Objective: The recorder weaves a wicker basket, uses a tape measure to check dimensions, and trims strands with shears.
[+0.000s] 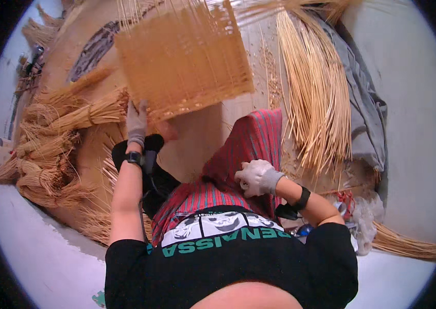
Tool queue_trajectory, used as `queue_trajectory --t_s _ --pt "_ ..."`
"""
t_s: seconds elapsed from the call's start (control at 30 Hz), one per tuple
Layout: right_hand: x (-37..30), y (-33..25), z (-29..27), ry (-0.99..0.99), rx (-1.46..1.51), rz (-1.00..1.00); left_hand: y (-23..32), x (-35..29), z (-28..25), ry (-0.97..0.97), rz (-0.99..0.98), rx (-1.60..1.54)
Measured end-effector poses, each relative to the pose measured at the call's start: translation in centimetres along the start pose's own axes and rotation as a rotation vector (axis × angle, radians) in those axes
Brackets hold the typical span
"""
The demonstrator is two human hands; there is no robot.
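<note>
A flat, square woven panel (pixel 187 62) of tan strands tilts in front of me, with loose strands sticking out past its far edge. At its near left corner is my left hand (pixel 136 123), in a pale glove, gripping the edge; part of its fingers is hard to make out against the weave. My right hand (pixel 258 177), also gloved, rests over the red striped cloth (pixel 249 139) on my lap. Its fingers are curled in, and whatever they may hold is hidden. The panel is slightly blurred.
Tied bundles of thin stalks (pixel 48 154) are heaped on the left. A long spread of loose stalks (pixel 318 98) lies at the right, beside grey cloth (pixel 362 98). Clear plastic (pixel 366 221) and another stalk bundle (pixel 403 244) are near my right elbow.
</note>
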State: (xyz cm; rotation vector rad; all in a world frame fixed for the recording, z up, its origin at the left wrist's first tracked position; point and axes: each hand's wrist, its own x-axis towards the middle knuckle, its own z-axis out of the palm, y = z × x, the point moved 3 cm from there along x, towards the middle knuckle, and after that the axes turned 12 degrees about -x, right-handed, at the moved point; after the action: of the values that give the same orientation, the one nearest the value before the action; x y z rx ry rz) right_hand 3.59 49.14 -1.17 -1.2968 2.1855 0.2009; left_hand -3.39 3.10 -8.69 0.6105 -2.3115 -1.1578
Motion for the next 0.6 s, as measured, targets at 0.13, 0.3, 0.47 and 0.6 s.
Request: queue_trajectory --t_s 0.13,0.3,0.47,0.6 --pt "-2.7 0.8 -0.8 0.181 0.245 0.019 1.7 -2.8 -0.8 -0.010 0.127 0.049" --pt "-5.0 0.5 0.2 0.342 0.535 0.031 1.8 -4.9 -0.3 -0.081 0.070 -0.220" --pt "-4.6 -0.8 1.1 0.434 0.645 -0.005 2.3 -6.0 -0.2 -0.029 0.084 -0.152" --pt "-3.7 -1.2 1.5 0.500 0.722 -0.039 3.0 -6.4 -0.5 -0.042 0.106 -0.094"
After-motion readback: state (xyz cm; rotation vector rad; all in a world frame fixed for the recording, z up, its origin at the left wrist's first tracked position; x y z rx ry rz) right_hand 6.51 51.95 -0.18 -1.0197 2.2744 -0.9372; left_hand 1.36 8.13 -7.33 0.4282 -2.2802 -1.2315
